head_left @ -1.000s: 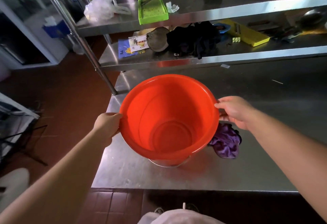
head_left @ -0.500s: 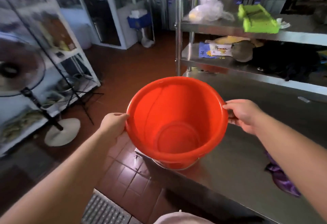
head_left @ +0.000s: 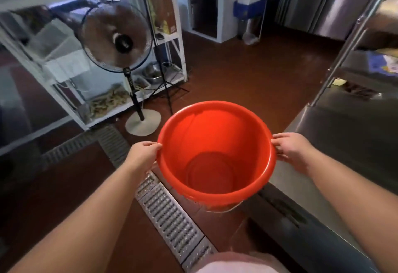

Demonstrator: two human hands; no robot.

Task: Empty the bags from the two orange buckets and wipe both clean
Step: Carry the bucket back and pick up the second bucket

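Observation:
An empty orange bucket (head_left: 215, 143) hangs in the air in front of me, over the floor and its drain grate. My left hand (head_left: 143, 153) grips the bucket's left rim. My right hand (head_left: 290, 151) grips the right rim. The bucket's inside is bare, with no bag in it. A thin metal handle shows below its near edge. No second bucket, bag or cloth is in view.
A steel table (head_left: 344, 139) stands at my right, with a shelf post (head_left: 353, 37) rising from it. A standing fan (head_left: 117, 37) and white glass racks (head_left: 64, 74) fill the left. A metal drain grate (head_left: 172, 214) runs across the red tile floor below the bucket.
I have turned left, carrying the bucket off the steel table and out over the floor. The purple cloth and the shelves have left the view; the fan and racks have come in.

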